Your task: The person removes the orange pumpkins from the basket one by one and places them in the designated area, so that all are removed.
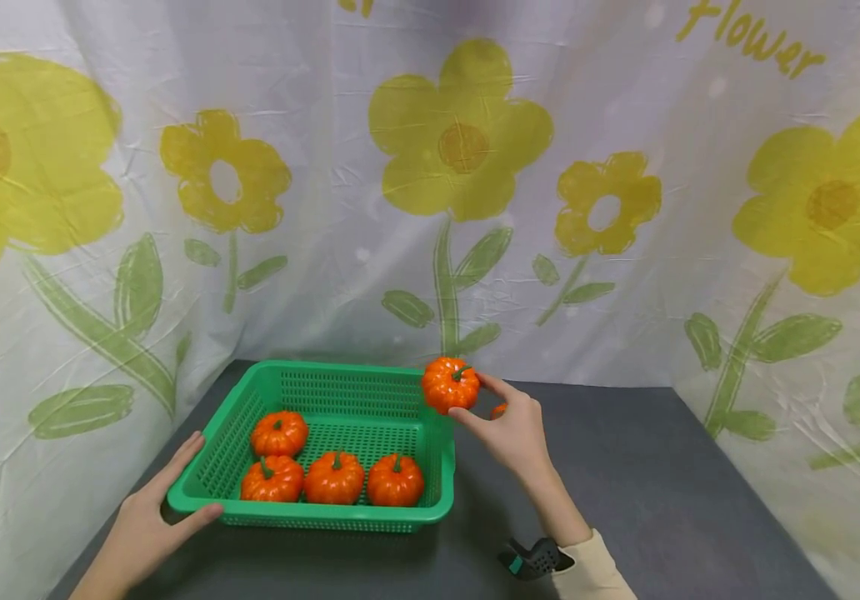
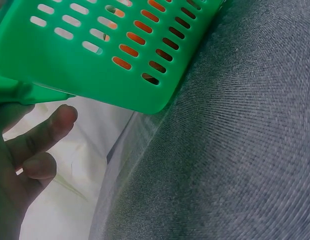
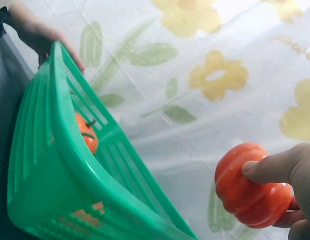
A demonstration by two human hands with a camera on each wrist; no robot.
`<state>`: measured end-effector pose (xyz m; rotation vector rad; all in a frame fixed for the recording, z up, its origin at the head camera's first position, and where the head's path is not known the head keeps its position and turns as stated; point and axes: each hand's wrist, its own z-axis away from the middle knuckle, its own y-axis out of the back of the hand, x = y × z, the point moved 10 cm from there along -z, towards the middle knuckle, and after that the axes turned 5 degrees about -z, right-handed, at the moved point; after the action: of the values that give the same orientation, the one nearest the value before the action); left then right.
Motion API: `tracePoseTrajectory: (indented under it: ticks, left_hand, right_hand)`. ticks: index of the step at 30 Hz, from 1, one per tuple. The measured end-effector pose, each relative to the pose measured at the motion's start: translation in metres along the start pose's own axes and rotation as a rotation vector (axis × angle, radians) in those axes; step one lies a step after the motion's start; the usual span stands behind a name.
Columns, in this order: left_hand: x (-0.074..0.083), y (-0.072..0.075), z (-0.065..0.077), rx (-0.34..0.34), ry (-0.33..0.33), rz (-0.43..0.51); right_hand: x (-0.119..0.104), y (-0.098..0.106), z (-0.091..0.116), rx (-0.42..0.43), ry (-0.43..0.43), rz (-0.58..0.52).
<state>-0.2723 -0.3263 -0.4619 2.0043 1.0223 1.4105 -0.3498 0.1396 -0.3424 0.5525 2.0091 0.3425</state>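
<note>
A green plastic basket (image 1: pixel 340 514) stands on the dark table, holding several small orange pumpkins (image 1: pixel 336 479). At its left front corner is my left hand (image 1: pixel 141 521), its thumb at the front rim and its fingers spread along the left side. The left wrist view shows some of those fingers (image 2: pixel 40 137) loose below the rim. My right hand (image 1: pixel 512 429) pinches a shiny orange pumpkin (image 1: pixel 448 385) with a green stem, held up by the basket's back right corner. Thumb and fingers press on opposite sides of this pumpkin in the right wrist view.
Another orange pumpkin (image 1: pixel 499 411) is mostly hidden behind my right hand. The grey-black tabletop (image 1: pixel 625 483) extends to the right of the basket. A white cloth with yellow flowers (image 1: pixel 340 250) hangs along the back and both sides.
</note>
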Motion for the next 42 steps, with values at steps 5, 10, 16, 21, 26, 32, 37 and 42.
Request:
tracePoseTrajectory:
  ticks: [5, 10, 16, 21, 26, 32, 37, 42]
  left_hand:
    - [-0.002, -0.003, 0.001, -0.039, 0.027, -0.005]
    - [-0.003, -0.004, -0.001, -0.072, 0.047, -0.008]
    - [-0.005, -0.003, -0.001, -0.058, 0.047, -0.015]
    - [-0.005, -0.002, -0.002, -0.062, 0.046, -0.021]
    - [-0.004, -0.003, -0.001, -0.076, 0.055, -0.019]
    - [-0.002, -0.002, -0.001, -0.058, 0.042, -0.011]
    - [-0.001, -0.001, -0.001, -0.049, 0.037, -0.021]
    - [-0.001, -0.001, 0.001, -0.020, 0.023, -0.021]
  right_hand:
    - [0.016, 0.023, 0.001, 0.045, -0.034, 0.036]
    - [0.033, 0.047, 0.005, 0.078, -0.052, 0.058]
    - [0.057, 0.073, 0.007, 0.115, -0.082, 0.094]
    - [0.072, 0.090, 0.005, 0.141, -0.112, 0.106]
    - [0.085, 0.106, 0.007, 0.182, -0.142, 0.127]
    - [0.102, 0.121, 0.010, 0.219, -0.170, 0.154]
    - [0.121, 0.127, 0.014, 0.215, -0.204, 0.169]
    - [0.145, 0.122, 0.018, 0.174, -0.221, 0.222]
